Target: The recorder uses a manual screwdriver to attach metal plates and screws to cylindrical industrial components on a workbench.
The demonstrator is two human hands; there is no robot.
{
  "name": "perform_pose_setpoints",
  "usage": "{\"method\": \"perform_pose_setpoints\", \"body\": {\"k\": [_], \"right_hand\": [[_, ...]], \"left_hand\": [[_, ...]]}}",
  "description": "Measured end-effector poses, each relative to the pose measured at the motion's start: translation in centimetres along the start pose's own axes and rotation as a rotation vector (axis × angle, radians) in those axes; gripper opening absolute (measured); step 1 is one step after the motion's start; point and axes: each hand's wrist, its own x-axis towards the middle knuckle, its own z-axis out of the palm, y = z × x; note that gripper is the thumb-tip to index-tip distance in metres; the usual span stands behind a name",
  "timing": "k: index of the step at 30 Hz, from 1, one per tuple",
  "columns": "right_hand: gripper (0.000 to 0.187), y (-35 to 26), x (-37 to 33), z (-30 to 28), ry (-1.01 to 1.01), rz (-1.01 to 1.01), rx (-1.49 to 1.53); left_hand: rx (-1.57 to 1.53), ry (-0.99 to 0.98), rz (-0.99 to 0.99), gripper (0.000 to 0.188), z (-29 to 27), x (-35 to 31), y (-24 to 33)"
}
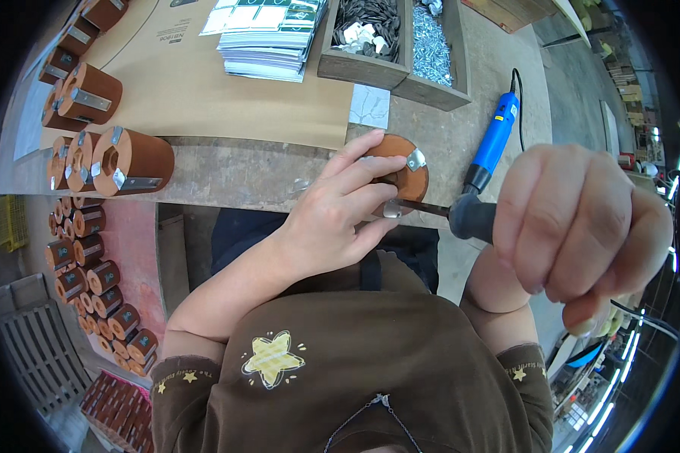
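Note:
My left hand [346, 192] steadies a reddish-brown cylinder [414, 185] at the bench's front edge, its fingers spread over the top and curled round the side. A small metal bracket [416, 159] sits on the cylinder's upper rim, right of my fingertips. My right hand [574, 223], raised close to the camera, is closed round the dark handle of a screwdriver [472, 217]. Its thin shaft points left to the cylinder's near side, by a second shiny metal piece [392, 210] beside my left fingers. Whether the tip touches a screw is hidden.
A blue corded power screwdriver [495, 136] lies to the right. At the back stand a wooden box [366, 74] of dark plugs and silver screws, and a stack of printed cards [261, 57]. Finished-looking brown cylinders [147, 162] stand left; several more [102, 275] fill a lower pink surface.

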Motion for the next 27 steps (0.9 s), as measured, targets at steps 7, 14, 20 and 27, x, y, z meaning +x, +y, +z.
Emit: {"method": "perform_pose_setpoints", "body": {"k": [7, 14, 20, 27], "right_hand": [[0.025, -0.3, -0.3, 1.3, 0.151, 0.016, -0.23], [0.015, -0.2, -0.8, 2.1, 0.281, 0.005, -0.322], [0.012, -0.2, -1.6, 4.1, 0.489, -0.071, -0.405], [0.007, -4.4, -3.8, 6.8, 0.807, -0.199, -0.523]], "left_hand": [[0.098, 0.033, -0.008, 0.024, 0.5, 0.4, 0.6], [0.132, -0.018, -0.012, 0.023, -0.1, 0.5, 0.9], [0.127, -0.015, -0.076, 0.026, 0.5, 0.5, 1.8], [0.412, -0.245, 0.049, 0.034, -3.8, 0.8, 0.7]]}}
